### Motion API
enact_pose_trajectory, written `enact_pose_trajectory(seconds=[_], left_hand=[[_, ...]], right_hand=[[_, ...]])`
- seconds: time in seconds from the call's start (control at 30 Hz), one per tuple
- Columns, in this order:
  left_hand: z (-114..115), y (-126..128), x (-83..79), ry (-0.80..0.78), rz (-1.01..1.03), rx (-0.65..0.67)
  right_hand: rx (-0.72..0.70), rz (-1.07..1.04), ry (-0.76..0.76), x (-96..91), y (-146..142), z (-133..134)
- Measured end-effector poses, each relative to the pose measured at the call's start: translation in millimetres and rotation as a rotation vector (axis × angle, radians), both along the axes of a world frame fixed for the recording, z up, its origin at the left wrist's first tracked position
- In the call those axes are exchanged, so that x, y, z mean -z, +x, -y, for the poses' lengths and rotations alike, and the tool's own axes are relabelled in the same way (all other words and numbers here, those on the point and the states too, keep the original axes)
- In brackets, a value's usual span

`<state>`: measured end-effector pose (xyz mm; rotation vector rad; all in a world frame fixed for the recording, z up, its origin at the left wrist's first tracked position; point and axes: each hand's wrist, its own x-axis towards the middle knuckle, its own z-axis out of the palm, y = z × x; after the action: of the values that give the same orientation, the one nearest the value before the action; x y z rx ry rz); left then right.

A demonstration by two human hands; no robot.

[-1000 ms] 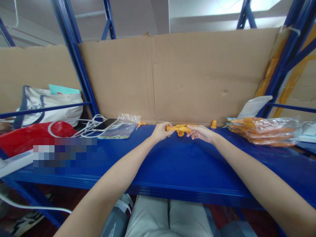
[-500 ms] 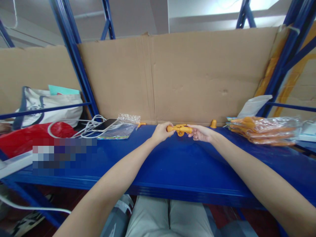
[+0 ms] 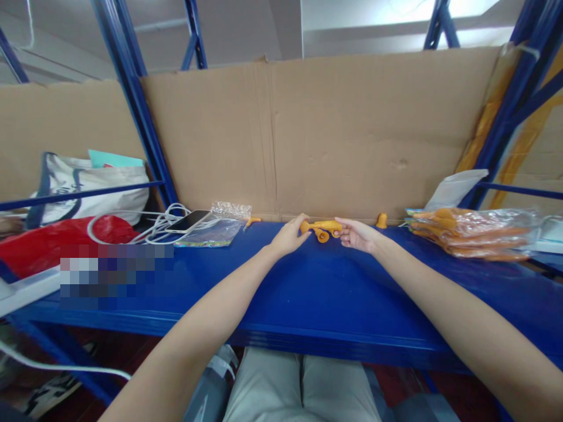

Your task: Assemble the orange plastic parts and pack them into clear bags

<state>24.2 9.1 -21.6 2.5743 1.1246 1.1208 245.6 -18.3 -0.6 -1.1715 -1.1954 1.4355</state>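
Above the back of the blue shelf I hold an orange plastic toy part (image 3: 324, 226) with a round wheel-like disc on its underside. My left hand (image 3: 288, 236) has its thumb and fingers around the rounded left end. My right hand (image 3: 358, 235) pinches the right end between thumb and fingertips, with the other fingers curled. What exact toy it is, I cannot make out. Just right of my right hand, a small orange bell-shaped piece (image 3: 382, 221) stands against the cardboard. A small orange stick-like piece (image 3: 252, 221) lies to the left.
A clear plastic bag (image 3: 215, 232), a phone (image 3: 190, 221) and coiled white cables (image 3: 160, 225) lie left on the blue shelf (image 3: 308, 305). Farther left are a red bag (image 3: 65, 243) and a canvas bag (image 3: 101, 187). Bagged orange parts (image 3: 475, 231) lie right. Cardboard (image 3: 343, 135) closes the back.
The toy part has turned a little between my hands, so its disc and underside show more. My left fingers have opened slightly around its end. My right hand keeps its pinch.
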Motion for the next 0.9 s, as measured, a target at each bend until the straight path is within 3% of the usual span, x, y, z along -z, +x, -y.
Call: enact_pose_trajectory(seconds=[0.2, 0.37, 0.47, 0.6, 0.9], left_hand=[[2, 2, 6.8, -0.007, -0.105, 0.118], [1, 10, 14.9, -0.015, -0.315, 0.165], [1, 15, 20.0, -0.062, -0.403, 0.170], [0, 18, 21.8, -0.127, -0.468, 0.123], [-7, 11, 22.1, -0.109, -0.414, 0.020]], right_hand=[[0.316, 0.053, 0.376, 7.6, -1, -8], [0.441, 0.684, 0.746, 22.6, -1, -9], [0.453, 1.066, 0.779, 24.9, -5, -2], [0.386, 1.386, 0.745, 23.8, -12, 7], [0.165, 1.465, 0.708, 34.4, -19, 3]])
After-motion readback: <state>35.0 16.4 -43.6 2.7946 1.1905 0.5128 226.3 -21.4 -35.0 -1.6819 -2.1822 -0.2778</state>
